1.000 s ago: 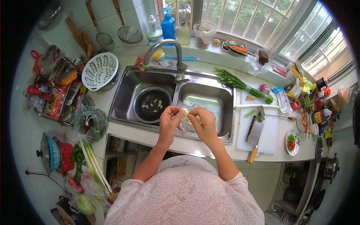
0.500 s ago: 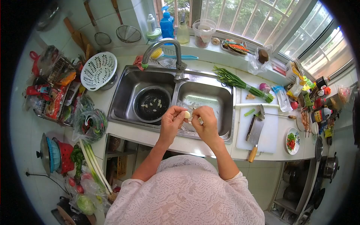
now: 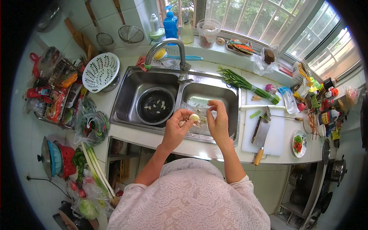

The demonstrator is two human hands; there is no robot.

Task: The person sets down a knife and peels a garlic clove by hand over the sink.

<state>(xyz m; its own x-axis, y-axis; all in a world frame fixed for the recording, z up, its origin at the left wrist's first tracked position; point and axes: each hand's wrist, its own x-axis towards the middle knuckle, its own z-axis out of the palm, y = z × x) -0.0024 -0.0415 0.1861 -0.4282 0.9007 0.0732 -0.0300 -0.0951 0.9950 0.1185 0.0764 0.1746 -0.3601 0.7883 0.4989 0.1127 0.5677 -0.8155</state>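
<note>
A pale garlic clove (image 3: 194,118) is pinched between the thumb and fingers of my left hand (image 3: 177,128), over the front of the double sink. My right hand (image 3: 218,122) is just to the right of it, thumb and fingers apart, with nothing seen between them. Below both hands a clear plastic bag with peelings (image 3: 201,127) lies in the right basin (image 3: 226,103). Several peeled cloves (image 3: 158,107) rest in a dark round bowl (image 3: 147,119) in the left basin.
The faucet (image 3: 182,51) arches over the sink. To the right, a cleaver (image 3: 261,134) lies on a white cutting board (image 3: 274,142), near green stalks (image 3: 249,88) and a plate of chopped peppers (image 3: 303,149). A white colander (image 3: 100,73) stands at left.
My right hand has moved away from the clove to the right, and its fingers have spread. My left hand still holds the clove, slightly lower and further right.
</note>
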